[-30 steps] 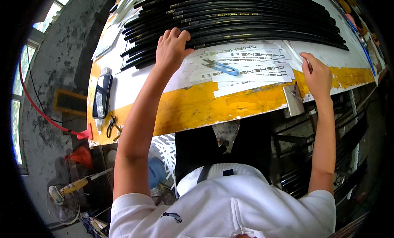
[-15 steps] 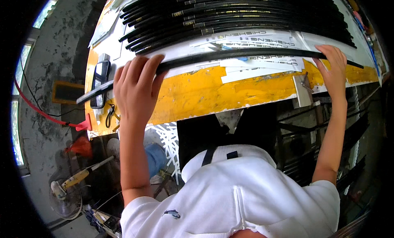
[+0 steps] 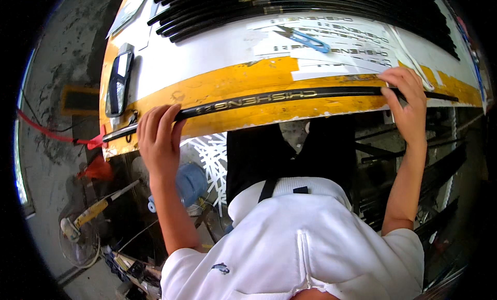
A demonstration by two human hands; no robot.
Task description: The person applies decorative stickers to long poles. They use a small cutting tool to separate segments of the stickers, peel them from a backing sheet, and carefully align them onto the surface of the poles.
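Observation:
A long black rod with gold lettering along its middle lies crosswise over the near edge of the table, slightly lower at its left. My left hand is closed round it near the left end, palm down. Near the right end my right hand grips the same rod, thumb on the near side. Just beyond the rod are printed white sheets with dark lettering, and blue-handled thread snips rest on them. More black rods lie side by side at the back.
The yellow-edged table spans the view. A dark, glossy oblong device lies at its left. Below are a blue water bottle, white strips and a fan. Further rods lie under the table at right.
Both hands have brought the rod closer to me, to the table's near edge. Its gold lettering now faces up, and the snips beyond it are uncovered.

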